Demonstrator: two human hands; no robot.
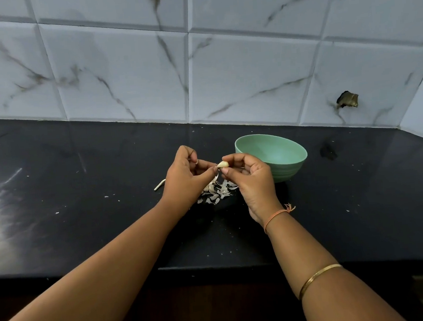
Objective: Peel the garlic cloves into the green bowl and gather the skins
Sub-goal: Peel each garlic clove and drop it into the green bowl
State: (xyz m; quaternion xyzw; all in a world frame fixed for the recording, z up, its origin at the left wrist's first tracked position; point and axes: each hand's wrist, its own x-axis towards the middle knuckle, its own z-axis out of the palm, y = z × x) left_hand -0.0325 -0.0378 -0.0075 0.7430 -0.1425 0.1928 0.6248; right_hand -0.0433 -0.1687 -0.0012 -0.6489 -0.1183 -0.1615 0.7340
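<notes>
Pale garlic clove between pinching left hand and right hand (skins beneath)

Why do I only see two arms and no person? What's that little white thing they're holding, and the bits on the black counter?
The camera sits on the person's head and looks down, so only their arms show. No machine here, just bare hands. The right hand holds a small pale garlic clove, and the left hand pinches its end. Beneath them a heap of papery pale garlic skins lies on the shiny black counter. A round green bowl stands just right of the hands; the inside I can see looks empty. A short white stalk lies to the left.
</notes>
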